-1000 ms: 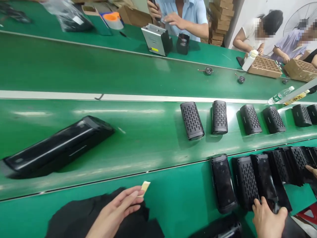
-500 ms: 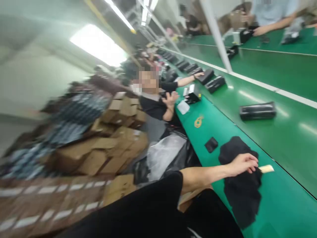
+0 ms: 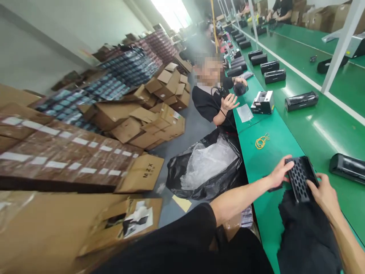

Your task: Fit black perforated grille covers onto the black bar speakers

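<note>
A black perforated case (image 3: 299, 178) with rows of oval holes is held tilted above the green bench. My left hand (image 3: 280, 174) grips its left end, thumb on the top edge. On the other side, my right hand (image 3: 325, 193) grips the case with its thumb over the perforated face. Under and in front of it a crumpled black cloth (image 3: 308, 236) lies on the bench. Beneath my left wrist a small dark flat item (image 3: 275, 187) partly shows. A yellow looped cord (image 3: 262, 141) lies farther up the bench.
Black rounded units (image 3: 301, 101) stand in a row on the green conveyor (image 3: 322, 129). A co-worker (image 3: 212, 101) sits ahead, near a white-and-black box (image 3: 262, 102). A black bag with clear plastic (image 3: 209, 163) and cardboard cartons (image 3: 142, 173) are to the left.
My left hand has left the black cloth and now holds the perforated case. My right hand has come into view on it. The camera view has shifted, and the co-worker now holds a dark round object.
</note>
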Demonstrator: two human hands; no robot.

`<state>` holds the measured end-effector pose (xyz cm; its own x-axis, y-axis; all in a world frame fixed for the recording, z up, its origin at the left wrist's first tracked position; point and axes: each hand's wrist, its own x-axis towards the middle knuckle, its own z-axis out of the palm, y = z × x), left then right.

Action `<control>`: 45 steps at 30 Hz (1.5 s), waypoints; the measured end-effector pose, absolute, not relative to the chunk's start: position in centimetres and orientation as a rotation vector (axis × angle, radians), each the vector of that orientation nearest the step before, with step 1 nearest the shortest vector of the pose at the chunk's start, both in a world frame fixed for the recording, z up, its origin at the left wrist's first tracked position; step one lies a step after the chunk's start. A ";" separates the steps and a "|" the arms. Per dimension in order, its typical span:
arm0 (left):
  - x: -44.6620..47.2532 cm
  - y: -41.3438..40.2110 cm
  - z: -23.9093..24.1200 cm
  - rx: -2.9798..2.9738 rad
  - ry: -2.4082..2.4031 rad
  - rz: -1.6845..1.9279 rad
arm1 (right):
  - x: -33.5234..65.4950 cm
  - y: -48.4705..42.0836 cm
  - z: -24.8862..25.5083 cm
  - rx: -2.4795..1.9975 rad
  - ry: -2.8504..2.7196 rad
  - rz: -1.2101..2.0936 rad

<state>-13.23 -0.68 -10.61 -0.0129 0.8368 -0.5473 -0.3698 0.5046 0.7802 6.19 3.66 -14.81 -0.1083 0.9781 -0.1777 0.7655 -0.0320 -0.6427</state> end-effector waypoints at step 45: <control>-8.2 -7.5 -11.4 1.688 1.417 0.310 | 10.6 -35.8 -11.0 -2.626 -0.684 0.728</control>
<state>-8.15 -7.46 -11.44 0.3169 0.8872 -0.3353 0.6664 0.0432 0.7443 10.59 -35.80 -11.03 0.7541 0.5272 -0.3917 0.3585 -0.8301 -0.4270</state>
